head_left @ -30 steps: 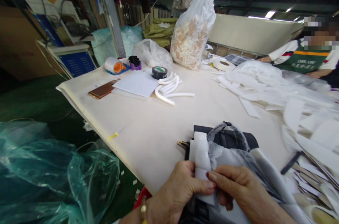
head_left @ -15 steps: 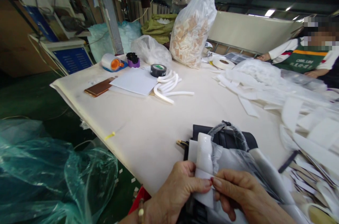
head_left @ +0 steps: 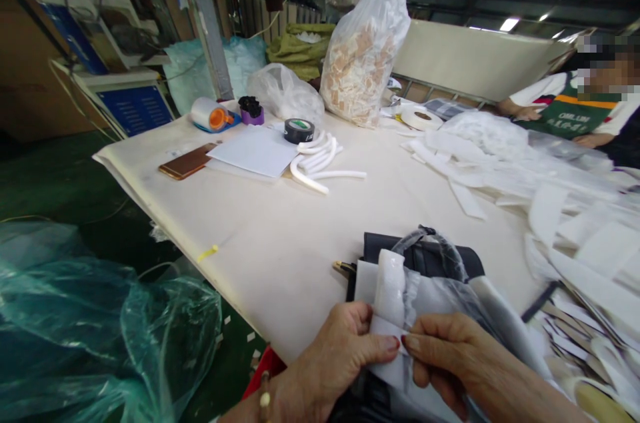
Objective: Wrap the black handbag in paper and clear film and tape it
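At the table's near edge lies a black bag (head_left: 470,263) with a handle wrapped in clear plastic (head_left: 453,253) and white sheeting over its body. A white foam-wrapped strip (head_left: 391,280) stands up along its left side. My left hand (head_left: 345,346) is closed on this strip, its thumb pressing a white band (head_left: 385,330) that goes around it. My right hand (head_left: 450,350) pinches the end of that band, fingertips close to my left thumb. A gold-toned zipper pull (head_left: 344,268) sticks out at the bag's left.
White foam tubes (head_left: 315,163), a roll of black tape (head_left: 299,131), paper (head_left: 255,151) and a phone (head_left: 185,162) lie farther back. White foam strips (head_left: 575,210) cover the right side. A co-worker (head_left: 575,110) stands across the table. Teal plastic (head_left: 100,330) hangs at lower left.
My right hand has shifted slightly right, and its fingers have moved a little away from my left thumb. The foam-wrapped strip leans slightly more to the right. The co-worker's hand has moved.
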Demonstrator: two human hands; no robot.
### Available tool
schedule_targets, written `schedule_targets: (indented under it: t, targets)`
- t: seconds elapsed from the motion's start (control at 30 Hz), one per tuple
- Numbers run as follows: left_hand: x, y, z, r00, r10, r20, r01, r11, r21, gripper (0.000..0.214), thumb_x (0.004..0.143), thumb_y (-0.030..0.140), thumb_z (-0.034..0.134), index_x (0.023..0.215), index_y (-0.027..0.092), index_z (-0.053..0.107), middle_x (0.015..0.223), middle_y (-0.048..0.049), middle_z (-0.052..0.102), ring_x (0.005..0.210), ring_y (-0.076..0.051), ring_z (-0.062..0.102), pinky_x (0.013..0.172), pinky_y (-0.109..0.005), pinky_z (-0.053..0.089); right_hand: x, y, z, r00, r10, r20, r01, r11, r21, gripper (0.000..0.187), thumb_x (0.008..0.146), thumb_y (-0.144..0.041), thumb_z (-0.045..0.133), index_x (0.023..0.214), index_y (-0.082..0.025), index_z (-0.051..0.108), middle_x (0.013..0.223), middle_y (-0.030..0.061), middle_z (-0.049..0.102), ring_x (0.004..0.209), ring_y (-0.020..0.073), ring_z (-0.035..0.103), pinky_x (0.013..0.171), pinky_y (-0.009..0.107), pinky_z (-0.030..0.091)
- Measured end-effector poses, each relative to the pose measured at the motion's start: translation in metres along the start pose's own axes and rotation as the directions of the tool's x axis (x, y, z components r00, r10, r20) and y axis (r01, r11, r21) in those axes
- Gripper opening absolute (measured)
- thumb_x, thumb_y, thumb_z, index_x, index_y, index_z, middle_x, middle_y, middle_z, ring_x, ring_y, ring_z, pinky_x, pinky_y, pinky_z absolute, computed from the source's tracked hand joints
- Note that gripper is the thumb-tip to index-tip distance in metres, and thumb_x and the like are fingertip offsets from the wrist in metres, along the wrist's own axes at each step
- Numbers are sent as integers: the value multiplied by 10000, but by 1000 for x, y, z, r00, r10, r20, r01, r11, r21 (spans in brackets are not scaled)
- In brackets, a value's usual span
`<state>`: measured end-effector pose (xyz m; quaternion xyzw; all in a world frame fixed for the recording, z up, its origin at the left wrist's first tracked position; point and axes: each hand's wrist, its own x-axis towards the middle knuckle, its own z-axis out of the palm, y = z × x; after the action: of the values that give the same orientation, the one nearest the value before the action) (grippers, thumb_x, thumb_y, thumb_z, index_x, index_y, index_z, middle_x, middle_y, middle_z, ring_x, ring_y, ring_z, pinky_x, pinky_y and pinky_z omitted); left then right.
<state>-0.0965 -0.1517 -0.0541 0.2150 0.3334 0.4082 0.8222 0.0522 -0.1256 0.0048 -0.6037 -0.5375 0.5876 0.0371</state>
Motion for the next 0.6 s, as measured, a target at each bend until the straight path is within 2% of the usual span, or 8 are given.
schedule_targets:
  t: [0.1, 0.2, 0.3, 0.4, 0.5, 0.6]
  targets:
    - [1, -1, 2, 999, -10, -39, 12, 999, 52, 346, 547, 175, 631, 876, 71, 619, 659, -34, 602, 594, -123, 520, 556, -216, 354, 0, 0, -2, 1000, 6, 11, -6, 999, -47, 309, 765, -398, 451, 578, -163, 523, 483, -30, 445, 418, 70, 350, 429, 203, 276]
    - [7, -5, 2, 995, 7, -101, 8, 988, 153, 309, 542, 180, 617, 836, 83, 618, 646, -7, 569, 569, -100, 469, 516, -205, 305, 2, 0, 0, 999, 11, -40, -14, 997, -77, 276, 771, -349, 423, 574, -171, 498, 499, -28, 452, 408, 67, 336, 425, 212, 234]
    - [10, -8, 0, 990, 37, -134, 0, 963, 270, 269, 554, 190, 591, 806, 96, 598, 638, 9, 537, 578, -101, 447, 508, -210, 289, 4, -1, 3, 995, 80, -65, -85, 993, -81, 235, 760, -289, 418, 555, -180, 458, 458, -42, 414, 374, 61, 289, 412, 222, 173]
    - [7, -7, -1, 993, 59, -105, -20, 942, 335, 258, 603, 239, 589, 819, 100, 580, 666, 8, 536, 595, -97, 436, 521, -209, 293, 3, -3, 4, 994, 87, -72, -91, 994, -59, 234, 758, -295, 425, 554, -185, 453, 476, -34, 435, 383, 65, 294, 413, 221, 171]
    - [4, -4, 0, 998, 37, -55, -17, 946, 324, 298, 663, 339, 559, 832, 94, 576, 659, 2, 533, 566, -89, 422, 507, -206, 290, 2, -8, 1, 997, 54, -49, -58, 994, -95, 278, 779, -330, 427, 547, -183, 474, 420, -50, 377, 380, 72, 307, 422, 218, 198]
    - [4, -3, 0, 998, 31, -61, -10, 943, 332, 295, 667, 351, 543, 809, 93, 572, 637, 2, 521, 544, -86, 413, 483, -203, 271, 4, -13, -1, 993, 118, -19, -120, 982, -149, 264, 791, -269, 411, 546, -180, 453, 415, -57, 382, 354, 60, 294, 410, 216, 189]
